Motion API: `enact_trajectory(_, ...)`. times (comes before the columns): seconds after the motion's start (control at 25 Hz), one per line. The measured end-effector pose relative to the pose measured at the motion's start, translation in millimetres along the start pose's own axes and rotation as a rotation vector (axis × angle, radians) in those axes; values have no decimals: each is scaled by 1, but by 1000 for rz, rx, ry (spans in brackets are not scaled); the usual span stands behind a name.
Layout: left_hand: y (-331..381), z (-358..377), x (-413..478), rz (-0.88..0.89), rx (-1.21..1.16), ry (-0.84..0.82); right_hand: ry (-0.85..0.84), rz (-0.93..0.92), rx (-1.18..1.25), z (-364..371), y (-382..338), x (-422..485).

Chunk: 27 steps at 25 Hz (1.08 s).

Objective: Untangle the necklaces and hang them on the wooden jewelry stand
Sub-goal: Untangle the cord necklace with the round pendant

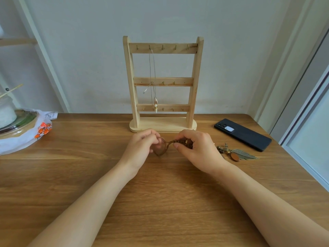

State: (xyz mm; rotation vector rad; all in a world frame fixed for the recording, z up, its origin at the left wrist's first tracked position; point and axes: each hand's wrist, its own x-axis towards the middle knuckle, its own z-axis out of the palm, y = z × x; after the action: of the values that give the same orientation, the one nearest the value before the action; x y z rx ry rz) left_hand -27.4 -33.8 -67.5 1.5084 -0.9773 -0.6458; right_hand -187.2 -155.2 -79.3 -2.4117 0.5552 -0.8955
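A pale wooden jewelry stand (pixel 162 49) with three hooked rails stands at the table's far middle. One thin silver necklace with a shell-like pendant (pixel 155 104) hangs from a top-rail hook. Just in front of the stand's base, my left hand (pixel 141 148) and my right hand (pixel 197 148) both pinch a brown braided cord necklace (pixel 169 143) stretched between them. A loop of the cord (pixel 160 152) droops below my left fingers. Part of the cord is bunched inside my right hand.
A bronze feather pendant with beads (pixel 240 154) lies right of my right hand. A black phone (pixel 243 134) rests further right, near the table's edge. At the left edge sits a plastic bag with round containers (pixel 21 129). The wooden table (pixel 160 202) ends at the wall.
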Motion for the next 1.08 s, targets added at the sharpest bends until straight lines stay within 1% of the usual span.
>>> enact_trajectory(0.08,-1,-3,2,-30,-67,-15,15,30,-10,0,2,0)
enact_trajectory(0.12,-1,-5,3,-31,-108,25,29,55,-12,-1,4,1)
enact_trajectory(0.28,-5,-14,6,-60,-195,403,30,154,40,-6,7,4)
enact_trajectory(0.36,-7,-14,7,-86,-207,500,7,162,49,-6,6,4)
enact_trajectory(0.44,-8,-13,9,-80,-196,524,-2,161,45,-6,5,3)
enact_trajectory(0.52,-7,-10,8,-29,-132,495,3,158,42,-7,7,3)
enact_trajectory(0.6,-6,-5,5,65,-39,419,-3,149,34,-7,7,3)
enact_trajectory(0.72,2,8,6,153,110,197,-8,138,25,-7,5,3)
enact_trajectory(0.84,8,17,21,130,236,-24,-6,108,24,-7,5,4)
enact_trajectory(1.08,4,17,35,50,286,-179,36,104,26,-7,8,3)
